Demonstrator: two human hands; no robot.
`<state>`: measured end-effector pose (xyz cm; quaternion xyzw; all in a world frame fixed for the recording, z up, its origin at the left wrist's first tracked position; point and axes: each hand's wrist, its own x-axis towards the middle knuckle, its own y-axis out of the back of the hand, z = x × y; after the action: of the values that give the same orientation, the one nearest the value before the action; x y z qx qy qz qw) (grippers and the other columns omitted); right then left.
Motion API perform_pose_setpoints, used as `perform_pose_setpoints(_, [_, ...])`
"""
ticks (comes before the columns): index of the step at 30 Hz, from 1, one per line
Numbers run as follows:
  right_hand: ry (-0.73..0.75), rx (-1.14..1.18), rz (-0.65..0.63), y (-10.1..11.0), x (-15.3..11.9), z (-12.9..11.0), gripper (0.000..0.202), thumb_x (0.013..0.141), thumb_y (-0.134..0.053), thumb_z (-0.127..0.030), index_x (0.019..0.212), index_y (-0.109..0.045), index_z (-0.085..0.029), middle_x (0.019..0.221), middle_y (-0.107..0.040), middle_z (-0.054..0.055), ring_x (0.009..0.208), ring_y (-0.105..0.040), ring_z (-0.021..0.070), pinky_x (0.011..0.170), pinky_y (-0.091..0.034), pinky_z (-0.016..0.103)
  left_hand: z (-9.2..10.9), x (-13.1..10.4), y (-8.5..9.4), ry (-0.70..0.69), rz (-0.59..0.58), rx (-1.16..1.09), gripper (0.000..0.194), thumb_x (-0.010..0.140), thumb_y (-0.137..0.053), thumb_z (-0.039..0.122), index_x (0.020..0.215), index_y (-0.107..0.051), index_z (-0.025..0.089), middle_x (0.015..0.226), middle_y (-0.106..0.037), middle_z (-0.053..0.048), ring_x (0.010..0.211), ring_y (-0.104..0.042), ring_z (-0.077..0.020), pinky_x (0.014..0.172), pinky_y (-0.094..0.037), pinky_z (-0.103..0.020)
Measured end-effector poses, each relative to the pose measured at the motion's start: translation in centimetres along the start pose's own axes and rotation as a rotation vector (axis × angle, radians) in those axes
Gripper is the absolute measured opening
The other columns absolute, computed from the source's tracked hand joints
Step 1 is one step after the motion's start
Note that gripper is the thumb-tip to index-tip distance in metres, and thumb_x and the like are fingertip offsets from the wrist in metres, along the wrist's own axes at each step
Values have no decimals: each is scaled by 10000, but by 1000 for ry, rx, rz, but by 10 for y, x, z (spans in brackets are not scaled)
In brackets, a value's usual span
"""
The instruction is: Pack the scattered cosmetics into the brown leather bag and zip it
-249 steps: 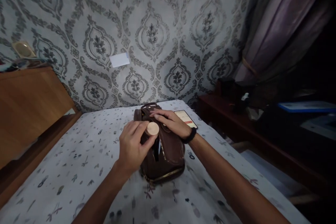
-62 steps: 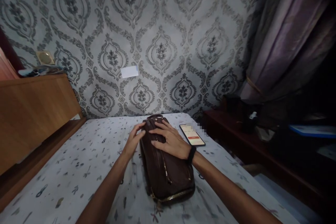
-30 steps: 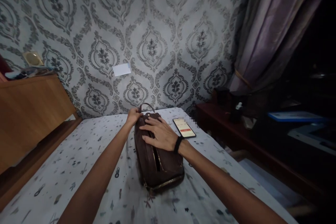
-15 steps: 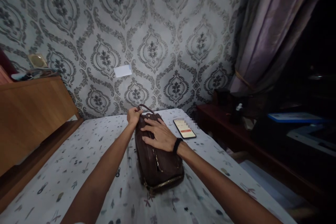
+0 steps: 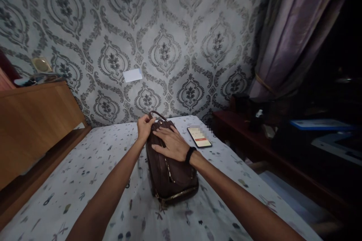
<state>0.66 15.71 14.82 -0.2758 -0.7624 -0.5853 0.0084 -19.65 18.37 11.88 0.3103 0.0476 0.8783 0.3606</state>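
A dark brown leather handbag (image 5: 175, 173) lies on the patterned bedsheet, with brass zips on its front and along its near end. Its short carry strap (image 5: 158, 114) arches up at the far end. At the bag's far left corner, by the strap's base, my left hand (image 5: 144, 125) is closed with thumb and fingers pinching the edge; exactly which part they grip is partly hidden. My right hand (image 5: 171, 143), a black band at the wrist, rests palm down across the upper front of the bag, fingers stretched out.
A lit smartphone (image 5: 199, 137) lies on the bed to the right of the bag. A wooden headboard or cabinet (image 5: 36, 116) stands at the left. Beyond the bed's right edge is a dark red shelf (image 5: 232, 124) with small items. The patterned wall rises behind.
The right hand's fingers have drawn closer together on the bag, and the left thumb has shifted slightly at the corner. The bag stays in place.
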Motion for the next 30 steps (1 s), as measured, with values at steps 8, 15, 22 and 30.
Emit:
perform_pose_setpoints(8, [27,-4,14,1,0,-1,575,936,-528,-496,1332,-593,-84,1450,-521,215,1413,-417,321,1202,-194,547,4,3,15,-10,-220,-85,147,705,-648,270,625,-565,179,607,-560,37,636,-506,-135,644,-397,-245])
perform_pose_setpoints(15, [91,-14,21,3,-11,-2,586,951,-511,-488,1338,-585,-55,1428,-543,218,1415,-416,317,1196,-243,526,-1,7,15,3,-234,-114,127,656,-671,264,612,-605,166,586,-581,32,597,-498,-131,610,-381,-245])
perform_pose_setpoints(22, [107,-2,76,-3,-15,-1,555,948,-533,-460,1320,-596,-53,1402,-571,210,1397,-443,308,1185,-284,514,2,2,7,-31,-85,-128,267,670,-679,278,525,-475,184,507,-417,73,536,-372,-100,553,-280,-234])
perform_pose_setpoints(30, [110,12,118,-5,-15,-2,519,940,-551,-426,1293,-610,-50,1377,-593,211,1388,-457,305,1181,-294,516,17,-20,8,-62,-38,-161,270,685,-680,313,535,-497,183,519,-442,64,553,-377,-104,551,-288,-235])
